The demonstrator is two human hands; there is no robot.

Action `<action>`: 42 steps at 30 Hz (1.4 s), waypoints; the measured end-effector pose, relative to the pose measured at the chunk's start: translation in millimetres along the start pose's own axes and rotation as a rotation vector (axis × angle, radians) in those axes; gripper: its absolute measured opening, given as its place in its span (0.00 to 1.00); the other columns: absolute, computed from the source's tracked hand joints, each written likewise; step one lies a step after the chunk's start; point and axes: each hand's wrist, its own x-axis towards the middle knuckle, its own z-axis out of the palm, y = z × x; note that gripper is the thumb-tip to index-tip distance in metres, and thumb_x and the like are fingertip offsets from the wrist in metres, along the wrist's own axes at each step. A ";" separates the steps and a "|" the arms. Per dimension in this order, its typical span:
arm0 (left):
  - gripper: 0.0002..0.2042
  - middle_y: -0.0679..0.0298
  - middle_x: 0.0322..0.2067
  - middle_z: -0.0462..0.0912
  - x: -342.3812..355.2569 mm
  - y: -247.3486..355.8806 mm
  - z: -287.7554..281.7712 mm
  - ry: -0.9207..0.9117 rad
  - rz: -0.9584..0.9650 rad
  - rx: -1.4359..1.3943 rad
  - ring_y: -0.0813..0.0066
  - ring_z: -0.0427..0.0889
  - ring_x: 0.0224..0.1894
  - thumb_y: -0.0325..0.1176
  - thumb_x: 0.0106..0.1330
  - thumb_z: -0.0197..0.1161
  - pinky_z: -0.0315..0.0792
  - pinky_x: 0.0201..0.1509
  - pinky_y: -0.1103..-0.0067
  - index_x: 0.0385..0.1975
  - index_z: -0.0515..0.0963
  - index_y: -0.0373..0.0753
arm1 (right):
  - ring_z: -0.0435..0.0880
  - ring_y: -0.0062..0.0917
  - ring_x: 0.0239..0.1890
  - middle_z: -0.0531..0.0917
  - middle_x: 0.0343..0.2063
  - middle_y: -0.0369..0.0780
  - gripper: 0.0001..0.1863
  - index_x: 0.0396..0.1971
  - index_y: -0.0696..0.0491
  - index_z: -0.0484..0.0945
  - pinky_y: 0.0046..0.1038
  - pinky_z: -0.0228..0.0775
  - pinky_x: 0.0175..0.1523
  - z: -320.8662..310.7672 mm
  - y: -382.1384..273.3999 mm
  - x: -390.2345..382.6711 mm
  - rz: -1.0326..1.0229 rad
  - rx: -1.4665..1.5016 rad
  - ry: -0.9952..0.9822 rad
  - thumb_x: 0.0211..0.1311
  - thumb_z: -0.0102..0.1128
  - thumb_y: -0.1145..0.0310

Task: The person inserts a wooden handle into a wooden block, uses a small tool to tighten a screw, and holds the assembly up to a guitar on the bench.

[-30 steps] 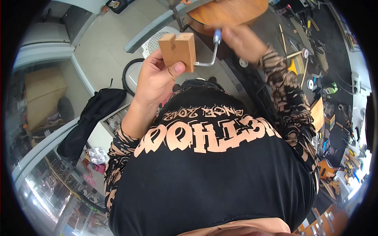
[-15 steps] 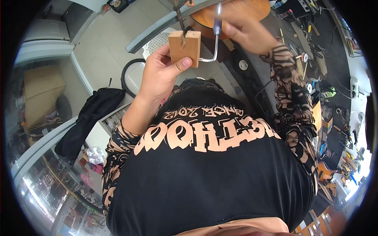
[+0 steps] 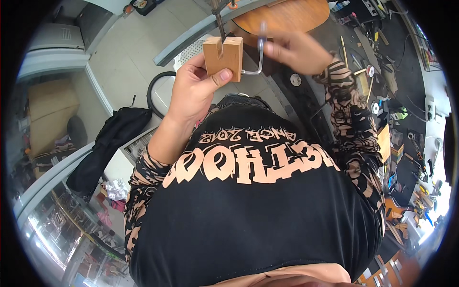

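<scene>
A small wooden block (image 3: 223,61) with a slot cut down from its top edge is held up in front of my chest. My left hand (image 3: 195,88) grips its lower left part, the thumb pressed on the near face. From the block's right side comes a bent metal crank (image 3: 260,60) with a dark handle. My right hand (image 3: 299,51) is at that handle, thumb against it and fingers curled behind, slightly blurred. Behind the slot a thin metal bar (image 3: 220,26) comes down close to the block's top; whether it touches cannot be told.
An orange-brown guitar body (image 3: 282,19) lies just beyond my right hand. A grey metal edge (image 3: 191,40) runs behind the block. On the right is a dark bench (image 3: 330,36) with sticks, spools and tools. A black bag (image 3: 107,143) and a black hoop (image 3: 152,95) are at the left.
My right hand and the crank's handle have moved slightly down and toward the block. The block has shifted a little left, still in my left hand.
</scene>
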 end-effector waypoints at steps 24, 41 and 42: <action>0.18 0.59 0.45 0.80 30.3 -13.0 -11.3 -0.055 0.026 -0.137 0.74 0.78 0.47 0.24 0.60 0.65 0.71 0.54 0.76 0.50 0.73 0.30 | 0.67 0.18 0.18 0.70 0.14 0.33 0.29 0.55 0.51 0.70 0.25 0.58 0.25 40.2 14.9 -21.6 -0.139 0.341 -0.139 0.59 0.61 0.49; 0.17 0.58 0.48 0.76 60.5 -65.4 35.3 0.097 0.078 0.009 0.67 0.77 0.49 0.22 0.64 0.60 0.71 0.55 0.71 0.52 0.68 0.33 | 0.79 0.42 0.30 0.79 0.24 0.48 0.18 0.35 0.59 0.75 0.35 0.70 0.37 35.5 51.2 -73.4 0.038 0.418 -0.032 0.66 0.53 0.56; 0.17 0.58 0.48 0.75 61.1 -71.6 41.1 0.105 0.051 -0.032 0.69 0.77 0.48 0.23 0.63 0.60 0.71 0.53 0.73 0.52 0.67 0.34 | 0.79 0.41 0.32 0.79 0.27 0.48 0.18 0.36 0.59 0.75 0.35 0.69 0.39 36.0 63.4 -77.7 -0.030 0.345 0.066 0.66 0.53 0.56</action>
